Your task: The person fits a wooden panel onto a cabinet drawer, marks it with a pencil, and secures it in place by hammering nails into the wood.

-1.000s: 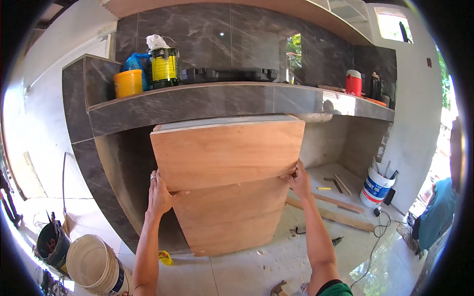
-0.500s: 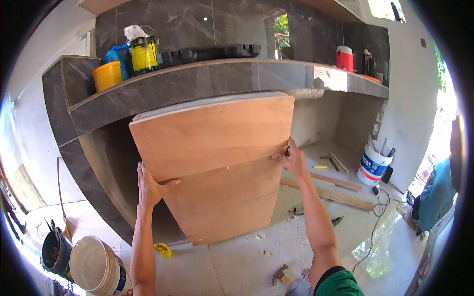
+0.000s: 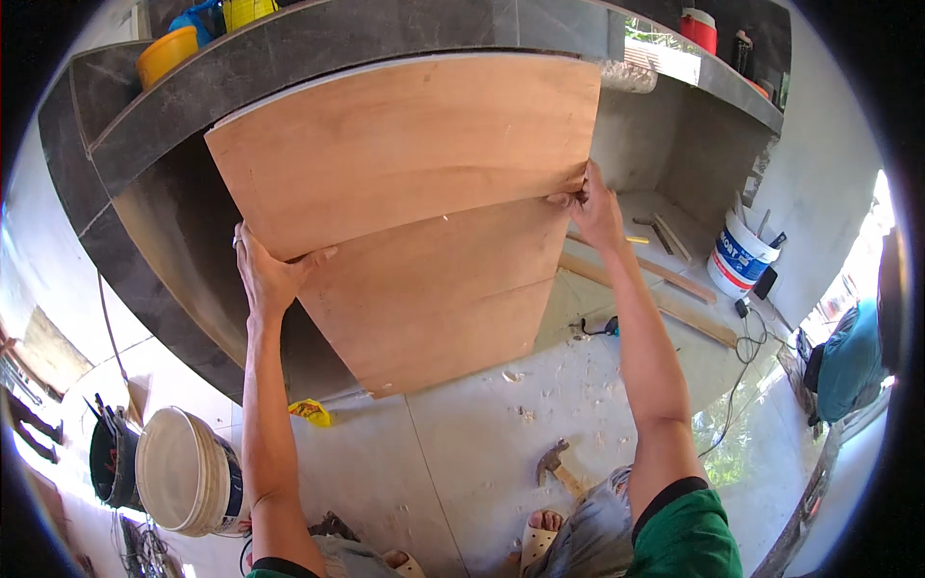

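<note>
A plywood cabinet unit point(image 3: 414, 154) stands on the floor against the dark tiled counter point(image 3: 385, 53). Its wide upper section juts out over a lower plywood panel point(image 3: 438, 299). At the left edge of the upper section, my left hand point(image 3: 270, 270) is closed round its lower corner, thumb on the front face. My right hand point(image 3: 593, 207) grips the opposite lower corner, its thumb at the seam between the two sections. Parts of the fingers on both hands are hidden behind the wood.
A hammer point(image 3: 559, 467) lies by my feet among wood shavings. White bucket point(image 3: 183, 472) and dark bucket point(image 3: 111, 462) stand at left. On the right are wood strips point(image 3: 694, 318), a tool-filled pail point(image 3: 742, 252) and a cord point(image 3: 747, 356). A yellow wrapper point(image 3: 311, 413) lies near the unit.
My view has tilted down, so the counter and unit sit higher in the picture and my feet show. Both hands keep their holds on the unit, whose top edge now appears under the counter's edge.
</note>
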Demonstrator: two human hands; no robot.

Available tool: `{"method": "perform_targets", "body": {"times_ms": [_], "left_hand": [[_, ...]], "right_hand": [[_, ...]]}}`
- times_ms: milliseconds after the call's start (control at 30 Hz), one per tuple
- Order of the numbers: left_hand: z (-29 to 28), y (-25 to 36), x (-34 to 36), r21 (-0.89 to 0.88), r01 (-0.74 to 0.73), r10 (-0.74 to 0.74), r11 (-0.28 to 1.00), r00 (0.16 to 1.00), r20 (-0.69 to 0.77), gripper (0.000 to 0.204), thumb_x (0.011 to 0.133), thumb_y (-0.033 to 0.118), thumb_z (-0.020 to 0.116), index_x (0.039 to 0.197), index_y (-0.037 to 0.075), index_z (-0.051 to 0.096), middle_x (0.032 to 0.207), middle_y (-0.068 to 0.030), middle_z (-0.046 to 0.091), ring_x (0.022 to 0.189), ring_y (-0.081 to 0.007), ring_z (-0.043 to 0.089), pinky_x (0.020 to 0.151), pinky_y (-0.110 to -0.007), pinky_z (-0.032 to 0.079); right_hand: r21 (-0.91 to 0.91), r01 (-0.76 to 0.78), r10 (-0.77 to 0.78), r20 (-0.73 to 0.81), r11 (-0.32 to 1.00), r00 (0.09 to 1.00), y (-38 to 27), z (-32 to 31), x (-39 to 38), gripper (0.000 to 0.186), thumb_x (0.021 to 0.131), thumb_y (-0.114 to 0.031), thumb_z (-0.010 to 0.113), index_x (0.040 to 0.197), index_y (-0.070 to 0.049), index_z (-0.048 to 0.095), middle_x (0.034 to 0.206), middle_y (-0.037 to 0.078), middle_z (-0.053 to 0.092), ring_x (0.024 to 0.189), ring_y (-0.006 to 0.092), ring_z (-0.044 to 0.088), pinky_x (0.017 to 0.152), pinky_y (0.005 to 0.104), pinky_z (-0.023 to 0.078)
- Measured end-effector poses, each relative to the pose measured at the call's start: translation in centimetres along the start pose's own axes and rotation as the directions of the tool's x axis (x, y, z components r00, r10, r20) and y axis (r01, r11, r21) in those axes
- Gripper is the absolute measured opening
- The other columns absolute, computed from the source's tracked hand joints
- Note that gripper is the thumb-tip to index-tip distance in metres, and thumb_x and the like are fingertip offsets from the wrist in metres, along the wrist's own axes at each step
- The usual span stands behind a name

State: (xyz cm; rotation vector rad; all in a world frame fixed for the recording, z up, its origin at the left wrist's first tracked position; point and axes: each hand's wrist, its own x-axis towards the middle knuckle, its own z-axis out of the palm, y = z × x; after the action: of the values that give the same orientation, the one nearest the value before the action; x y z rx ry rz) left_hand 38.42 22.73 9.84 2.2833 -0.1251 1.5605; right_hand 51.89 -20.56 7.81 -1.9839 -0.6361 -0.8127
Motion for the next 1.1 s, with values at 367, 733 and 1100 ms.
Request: {"method": "perform_targets", "body": {"times_ms": [367,733,1100], "left_hand": [[0.1,-0.5,0.3,-0.040,-0.062,0.062,0.997,0.998,0.005,0.082,0.054,0.039,0.094,0.113,-0.003,0.054,0.107,-0.0201,0.061,0.099,-0.0326,0.062,0.085,-0.041,0.051],[0.2,-3.2,0.2,0.235,0.001,-0.016,0.972,0.998,0.063,0.098,0.057,0.057,0.088,0.125,-0.002,0.050,0.117,-0.0203,0.062,0.108,-0.0315,0.062,0.092,-0.041,0.050],[0.6,-6.4,0.3,0.293,0.120,-0.189,0.949,0.957,0.218,0.092,0.066,0.055,0.083,0.127,-0.005,0.050,0.117,-0.0209,0.063,0.106,-0.0312,0.064,0.092,-0.040,0.051]], "right_hand": [[-0.144,-0.027,0.049,0.148,0.989,0.988,-2.2,-2.8,1.8,0.051,0.083,-0.031,0.078,0.121,-0.002,0.060,0.096,0.011,0.072,0.085,0.0159,0.069,0.077,0.0292,0.055],[-0.081,-0.134,0.132,-0.027,0.988,0.991,-1.0,-2.3,3.1,0.054,0.085,-0.037,0.075,0.110,0.009,0.063,0.084,0.011,0.067,0.072,0.0155,0.067,0.067,0.0301,0.059],[-0.188,-0.163,0.153,-0.069,0.969,0.986,-3.0,-2.6,4.9,0.057,0.087,-0.038,0.073,0.109,0.013,0.061,0.076,0.008,0.063,0.067,0.0145,0.064,0.064,0.0312,0.060]]}}
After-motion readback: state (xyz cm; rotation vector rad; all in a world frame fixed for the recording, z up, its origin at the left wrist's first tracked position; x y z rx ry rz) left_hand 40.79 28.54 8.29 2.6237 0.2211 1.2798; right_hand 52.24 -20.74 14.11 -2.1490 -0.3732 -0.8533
